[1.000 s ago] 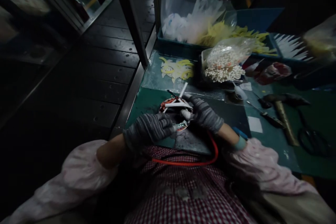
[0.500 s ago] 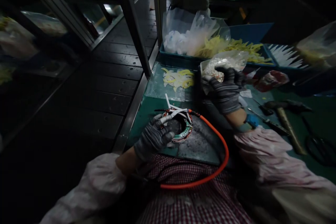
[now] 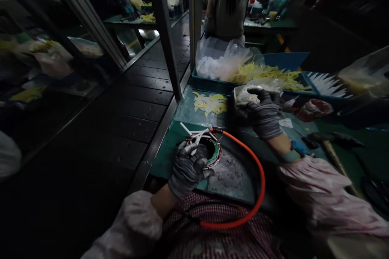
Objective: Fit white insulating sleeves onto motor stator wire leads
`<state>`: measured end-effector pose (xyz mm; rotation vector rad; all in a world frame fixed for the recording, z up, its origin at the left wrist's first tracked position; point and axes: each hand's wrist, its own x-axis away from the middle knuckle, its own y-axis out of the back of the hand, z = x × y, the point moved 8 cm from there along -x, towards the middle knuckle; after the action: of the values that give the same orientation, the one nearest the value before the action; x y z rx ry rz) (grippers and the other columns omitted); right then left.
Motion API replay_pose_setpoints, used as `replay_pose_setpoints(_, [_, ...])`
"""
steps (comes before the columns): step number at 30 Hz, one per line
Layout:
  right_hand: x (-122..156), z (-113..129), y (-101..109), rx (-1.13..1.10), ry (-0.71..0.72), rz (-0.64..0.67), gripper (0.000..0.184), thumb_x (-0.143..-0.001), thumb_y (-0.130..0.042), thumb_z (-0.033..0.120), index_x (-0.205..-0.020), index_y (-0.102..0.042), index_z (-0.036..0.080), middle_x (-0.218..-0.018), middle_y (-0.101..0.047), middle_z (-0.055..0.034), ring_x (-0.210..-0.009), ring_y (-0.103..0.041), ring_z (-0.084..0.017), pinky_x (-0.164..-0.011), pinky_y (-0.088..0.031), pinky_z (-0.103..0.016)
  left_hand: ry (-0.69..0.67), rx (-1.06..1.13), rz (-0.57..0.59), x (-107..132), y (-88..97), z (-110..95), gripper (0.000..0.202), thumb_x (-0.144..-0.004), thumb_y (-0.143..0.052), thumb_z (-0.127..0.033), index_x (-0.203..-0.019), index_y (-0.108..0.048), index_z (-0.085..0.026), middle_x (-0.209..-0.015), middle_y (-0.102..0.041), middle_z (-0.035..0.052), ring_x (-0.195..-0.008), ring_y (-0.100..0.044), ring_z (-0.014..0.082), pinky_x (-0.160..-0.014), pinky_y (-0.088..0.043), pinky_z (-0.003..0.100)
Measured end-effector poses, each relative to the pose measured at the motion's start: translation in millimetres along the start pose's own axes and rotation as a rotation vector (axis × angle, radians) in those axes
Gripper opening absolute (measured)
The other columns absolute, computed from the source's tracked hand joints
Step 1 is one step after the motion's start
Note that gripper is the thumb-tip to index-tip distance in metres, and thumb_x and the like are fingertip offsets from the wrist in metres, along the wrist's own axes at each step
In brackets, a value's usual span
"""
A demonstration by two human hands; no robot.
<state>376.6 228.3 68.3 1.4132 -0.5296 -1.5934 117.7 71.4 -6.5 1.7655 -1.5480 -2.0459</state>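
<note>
My left hand, in a dark striped glove, grips the near left side of a wire-wound motor stator. Its fingers are at the rim and white sleeves, with the thumb over the opening. Several white sleeves lie across the stator's top. An orange sleeved cable leaves the stator and loops to the right, back toward my lap. My gloved right hand is at a box of small white pieces, thumb and fingers apart over its edge. Its fingertips are partly hidden.
Yellow and white cut strips lie on a plastic sheet. Behind stands a blue tray with bags and yellow strips. A red-and-white container and a hammer are at right. A metal post rises at left; a person sits beyond.
The head view has tilted up, so the bench sits lower in the picture. My left hand has shifted slightly around the stator, which has turned a little. My right hand remains at the box.
</note>
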Motion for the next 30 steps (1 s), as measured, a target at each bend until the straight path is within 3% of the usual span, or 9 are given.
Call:
replay_pose_setpoints(2, [4, 10, 26, -0.209, 0.075, -0.082, 0.017, -0.093, -0.077, 0.040, -0.096, -0.079, 0.023, -0.124, -0.079, -0.0155, -0.111, -0.073, -0.033, -0.096, -0.060, -0.053, -0.019, 0.041, -0.003, -3, 3.1, 3, 0.045, -0.074, -0.100, -0.053, -0.096, -0.070, -0.029, -0.104, -0.076, 0.0024, -0.116, -0.070, 0.0291, -0.110, -0.058, 0.054])
replay_pose_setpoints(4, [15, 16, 62, -0.461, 0.090, -0.267, 0.013, -0.094, -0.079, 0.037, -0.094, -0.078, 0.024, -0.106, -0.083, -0.0109, -0.095, -0.078, -0.028, -0.084, -0.065, -0.046, -0.005, 0.078, 0.004, -5, 5.1, 6, 0.050, -0.070, -0.103, -0.055, -0.097, -0.070, -0.028, -0.107, -0.076, 0.0030, -0.118, -0.069, 0.0292, -0.110, -0.058, 0.051])
replay_pose_setpoints(7, [34, 17, 96, -0.598, 0.023, -0.427, 0.014, -0.091, -0.084, 0.035, -0.095, -0.080, 0.023, -0.095, -0.084, -0.0097, -0.093, -0.082, -0.031, -0.086, -0.066, -0.051, -0.020, 0.132, 0.032, -7, 4.4, 6, 0.052, -0.069, -0.104, -0.053, -0.099, -0.071, -0.026, -0.104, -0.074, 0.0031, -0.118, -0.068, 0.0295, -0.112, -0.058, 0.050])
replay_pose_setpoints(11, [43, 11, 80, -0.500, 0.009, -0.305, 0.009, -0.088, -0.083, 0.029, -0.093, -0.080, 0.022, -0.094, -0.085, -0.0092, -0.090, -0.082, -0.029, -0.087, -0.067, -0.051, 0.017, 0.159, 0.042, -2, 0.0, 9, 0.045, -0.073, -0.101, -0.053, -0.095, -0.073, -0.025, -0.113, -0.070, 0.0054, -0.121, -0.067, 0.0302, -0.111, -0.060, 0.053])
replay_pose_setpoints(16, [45, 0, 59, -0.539, 0.090, -0.277, 0.005, -0.096, -0.080, 0.030, -0.101, -0.078, 0.029, -0.104, -0.085, -0.0102, -0.100, -0.083, -0.032, -0.090, -0.066, -0.055, 0.065, 0.191, 0.048, 6, -5.9, 14, 0.043, -0.075, -0.100, -0.053, -0.096, -0.075, -0.025, -0.125, -0.068, 0.0080, -0.127, -0.063, 0.0321, -0.111, -0.059, 0.056])
replay_pose_setpoints(19, [45, 4, 66, -0.427, 0.032, -0.236, 0.008, -0.103, -0.074, 0.033, -0.108, -0.077, 0.038, -0.111, -0.085, -0.0084, -0.105, -0.082, -0.032, -0.099, -0.064, -0.060, 0.006, 0.196, 0.056, 4, -5.2, 10, 0.043, -0.076, -0.100, -0.048, -0.100, -0.073, -0.026, -0.109, -0.075, 0.0035, -0.124, -0.065, 0.0304, -0.115, -0.055, 0.054])
replay_pose_setpoints(23, [48, 26, 83, -0.254, 0.214, -0.238, 0.008, -0.103, -0.075, 0.031, -0.111, -0.076, 0.033, -0.113, -0.086, -0.0090, -0.107, -0.082, -0.029, -0.097, -0.066, -0.053, -0.019, 0.147, 0.076, 0, -3.6, 7, 0.040, -0.079, -0.098, -0.051, -0.098, -0.072, -0.026, -0.094, -0.076, -0.0007, -0.117, -0.069, 0.0289, -0.114, -0.055, 0.052])
replay_pose_setpoints(27, [51, 37, 89, -0.095, 0.301, -0.253, 0.013, -0.106, -0.070, 0.036, -0.108, -0.078, 0.025, -0.110, -0.087, -0.0099, -0.103, -0.083, -0.028, -0.089, -0.066, -0.047, -0.014, 0.119, 0.077, -1, -2.4, 7, 0.043, -0.079, -0.096, -0.058, -0.096, -0.073, -0.026, -0.105, -0.075, 0.0038, -0.119, -0.069, 0.0303, -0.110, -0.058, 0.054])
replay_pose_setpoints(30, [53, 42, 86, 0.047, 0.276, -0.137, 0.019, -0.109, -0.064, 0.038, -0.113, -0.080, 0.028, -0.118, -0.086, -0.0118, -0.106, -0.083, -0.033, -0.085, -0.066, -0.048, -0.001, 0.134, 0.052, -2, 0.2, 8, 0.044, -0.080, -0.094, -0.060, -0.098, -0.073, -0.026, -0.113, -0.073, 0.0055, -0.120, -0.067, 0.0300, -0.107, -0.060, 0.053])
